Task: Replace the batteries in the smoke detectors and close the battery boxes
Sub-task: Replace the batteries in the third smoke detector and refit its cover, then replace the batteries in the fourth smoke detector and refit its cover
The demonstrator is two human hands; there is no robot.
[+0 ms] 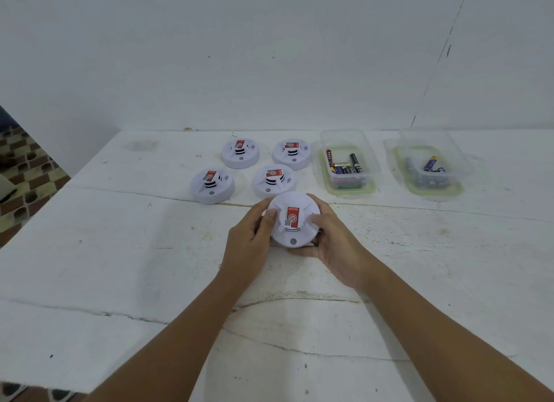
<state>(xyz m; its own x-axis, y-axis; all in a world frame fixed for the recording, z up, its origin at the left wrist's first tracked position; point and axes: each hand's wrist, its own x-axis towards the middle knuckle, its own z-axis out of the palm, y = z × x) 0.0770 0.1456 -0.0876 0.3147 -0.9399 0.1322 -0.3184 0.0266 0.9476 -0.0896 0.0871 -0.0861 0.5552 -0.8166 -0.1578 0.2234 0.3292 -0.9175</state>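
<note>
I hold a white round smoke detector [292,236] with a red label on top, just above the table's middle. My left hand [250,242] grips its left side, thumb on the top. My right hand [335,248] cups its right side and underside. Several more white smoke detectors sit behind it, face up: one [211,187] at the left, one [273,181] directly behind, and two further back [240,153] [291,154]. A clear plastic box [347,164] of mixed batteries stands to the right of them. A second clear box [431,164] with fewer batteries stands further right.
The white painted table [120,251] has cracks and scuffs, and its left edge runs diagonally past a patterned tiled floor [27,173]. A white wall [269,56] rises right behind the table's far edge.
</note>
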